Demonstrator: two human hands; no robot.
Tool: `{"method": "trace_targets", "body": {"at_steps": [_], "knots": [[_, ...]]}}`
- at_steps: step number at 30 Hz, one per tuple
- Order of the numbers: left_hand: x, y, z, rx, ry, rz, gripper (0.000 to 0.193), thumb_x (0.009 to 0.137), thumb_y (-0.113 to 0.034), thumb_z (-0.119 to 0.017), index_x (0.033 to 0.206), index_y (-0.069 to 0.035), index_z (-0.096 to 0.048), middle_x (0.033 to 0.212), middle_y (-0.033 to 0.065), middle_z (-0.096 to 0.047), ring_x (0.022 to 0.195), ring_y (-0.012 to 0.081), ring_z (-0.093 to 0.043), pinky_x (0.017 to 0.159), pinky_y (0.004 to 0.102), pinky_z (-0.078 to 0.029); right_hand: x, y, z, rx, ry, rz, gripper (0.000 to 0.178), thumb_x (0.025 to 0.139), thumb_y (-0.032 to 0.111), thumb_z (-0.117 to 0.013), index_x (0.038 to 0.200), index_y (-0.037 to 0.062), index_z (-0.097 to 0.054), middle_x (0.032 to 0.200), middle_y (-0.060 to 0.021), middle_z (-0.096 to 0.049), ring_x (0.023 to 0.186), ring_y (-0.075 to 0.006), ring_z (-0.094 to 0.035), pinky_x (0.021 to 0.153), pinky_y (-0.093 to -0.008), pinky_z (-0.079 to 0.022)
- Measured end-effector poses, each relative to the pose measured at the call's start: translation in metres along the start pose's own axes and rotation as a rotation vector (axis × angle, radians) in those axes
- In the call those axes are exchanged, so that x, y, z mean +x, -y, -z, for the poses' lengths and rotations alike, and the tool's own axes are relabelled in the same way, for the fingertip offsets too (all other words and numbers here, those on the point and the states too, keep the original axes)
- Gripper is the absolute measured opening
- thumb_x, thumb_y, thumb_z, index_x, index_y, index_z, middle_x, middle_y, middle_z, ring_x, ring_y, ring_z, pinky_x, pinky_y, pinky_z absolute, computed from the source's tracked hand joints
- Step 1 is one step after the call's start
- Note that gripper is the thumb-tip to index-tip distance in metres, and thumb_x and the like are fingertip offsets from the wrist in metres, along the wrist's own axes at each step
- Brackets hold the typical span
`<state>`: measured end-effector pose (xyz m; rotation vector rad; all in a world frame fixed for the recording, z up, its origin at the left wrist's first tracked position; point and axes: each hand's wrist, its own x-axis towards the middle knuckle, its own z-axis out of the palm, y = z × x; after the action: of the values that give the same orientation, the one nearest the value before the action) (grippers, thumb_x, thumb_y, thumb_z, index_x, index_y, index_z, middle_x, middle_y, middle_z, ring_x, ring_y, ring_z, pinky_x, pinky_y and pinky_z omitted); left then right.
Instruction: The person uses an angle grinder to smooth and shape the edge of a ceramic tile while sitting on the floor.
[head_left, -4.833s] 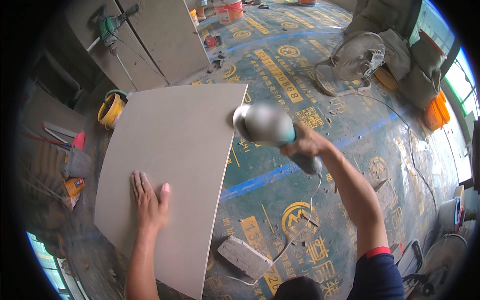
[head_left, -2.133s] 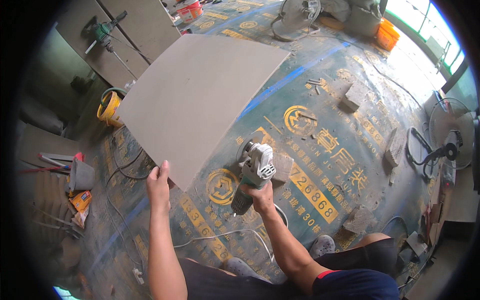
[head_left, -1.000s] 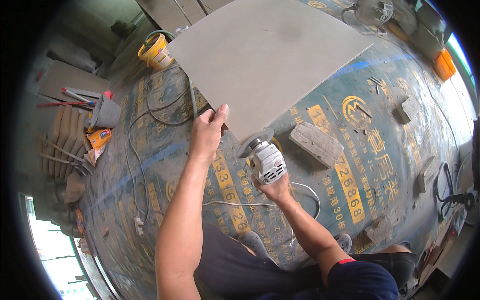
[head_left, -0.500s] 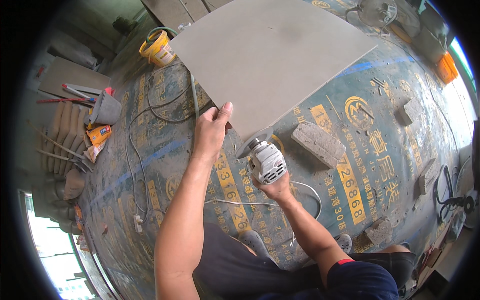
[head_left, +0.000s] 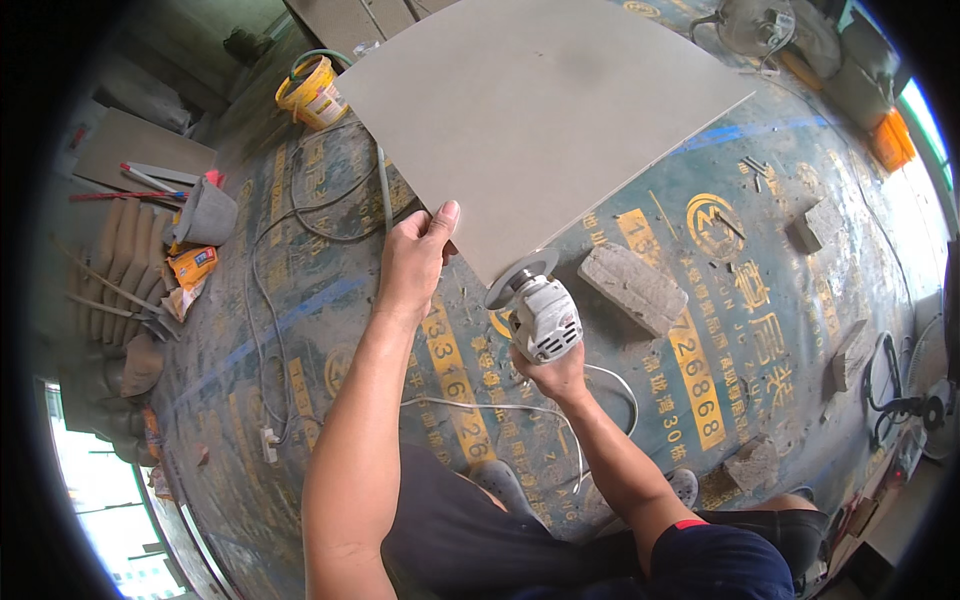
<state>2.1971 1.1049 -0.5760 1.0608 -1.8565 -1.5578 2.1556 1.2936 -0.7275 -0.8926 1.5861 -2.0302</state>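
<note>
A large grey-beige tile (head_left: 560, 110) spreads out in front of me, one corner pointing toward me. My left hand (head_left: 415, 258) grips its left edge near that corner, thumb on top and fingers curled underneath. In my right hand (head_left: 556, 372) is a white angle grinder (head_left: 545, 318), gripped around its body. The grinder's round disc (head_left: 522, 277) is at the tile's near corner, along the right-hand edge; whether it touches cannot be made out. A white power cord (head_left: 610, 385) trails from the grinder across the floor.
A concrete block (head_left: 633, 288) lies right of the grinder, with more broken blocks (head_left: 820, 225) farther right. At the far left stands a yellow bucket (head_left: 313, 95) with a hose. Cables (head_left: 262, 330) and a grey bucket (head_left: 207, 215) are at left. Printed green sheeting (head_left: 560, 440) covers the floor.
The grinder in my right hand has shifted slightly right and its disc has turned a little at the tile's corner. My left hand keeps its hold on the tile edge.
</note>
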Motion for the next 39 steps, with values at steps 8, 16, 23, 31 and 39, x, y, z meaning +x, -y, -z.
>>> {"method": "trace_targets", "body": {"at_steps": [8, 16, 23, 31, 39], "knots": [[-0.004, -0.005, 0.003, 0.033, 0.026, 0.033, 0.038, 0.098, -0.04, -0.063, 0.074, -0.01, -0.059, 0.068, -0.0057, -0.052, 0.064, 0.0044, -0.043, 0.06, 0.0228, -0.035, 0.01, 0.006, 0.0, -0.044, -0.014, -0.055, 0.064, 0.064, 0.008, -0.078, 0.124, 0.0005, -0.056, 0.112, -0.0063, -0.063, 0.098, -0.0173, -0.06, 0.089, -0.0321, -0.05], [-0.004, -0.004, 0.0, 0.007, 0.011, 0.024, 0.039, 0.099, -0.039, -0.063, 0.073, -0.01, -0.058, 0.068, -0.0054, -0.052, 0.063, 0.0052, -0.042, 0.06, 0.0234, -0.035, 0.004, -0.002, -0.001, 0.02, -0.015, -0.078, 0.064, 0.066, 0.008, -0.078, 0.125, 0.0001, -0.055, 0.11, -0.0063, -0.065, 0.099, -0.0168, -0.061, 0.091, -0.0319, -0.05], [-0.005, -0.005, 0.002, 0.027, 0.017, 0.025, 0.039, 0.099, -0.039, -0.063, 0.074, -0.01, -0.058, 0.069, -0.0057, -0.052, 0.063, 0.0051, -0.042, 0.06, 0.0236, -0.035, 0.014, 0.012, 0.004, -0.01, -0.022, -0.112, 0.062, 0.066, 0.008, -0.078, 0.123, 0.0, -0.055, 0.109, -0.0061, -0.064, 0.097, -0.0164, -0.061, 0.089, -0.0312, -0.05], [-0.006, -0.006, -0.003, -0.014, -0.022, 0.0, 0.038, 0.099, -0.036, -0.063, 0.08, -0.003, -0.063, 0.068, -0.0026, -0.057, 0.059, 0.0047, -0.043, 0.054, 0.0235, -0.035, 0.012, 0.005, 0.004, -0.073, 0.039, -0.128, 0.063, 0.068, 0.009, -0.077, 0.126, 0.0008, -0.056, 0.111, -0.0064, -0.065, 0.102, -0.0173, -0.061, 0.093, -0.0322, -0.048], [-0.009, -0.01, -0.005, -0.006, -0.014, 0.006, 0.037, 0.1, -0.039, -0.061, 0.076, -0.01, -0.06, 0.069, -0.0064, -0.05, 0.064, 0.0052, -0.04, 0.06, 0.024, -0.034, 0.01, 0.001, 0.001, -0.154, 0.022, 0.015, 0.063, 0.068, 0.01, -0.079, 0.126, -0.0006, -0.055, 0.114, -0.0073, -0.064, 0.102, -0.0179, -0.062, 0.093, -0.0326, -0.049]]}}
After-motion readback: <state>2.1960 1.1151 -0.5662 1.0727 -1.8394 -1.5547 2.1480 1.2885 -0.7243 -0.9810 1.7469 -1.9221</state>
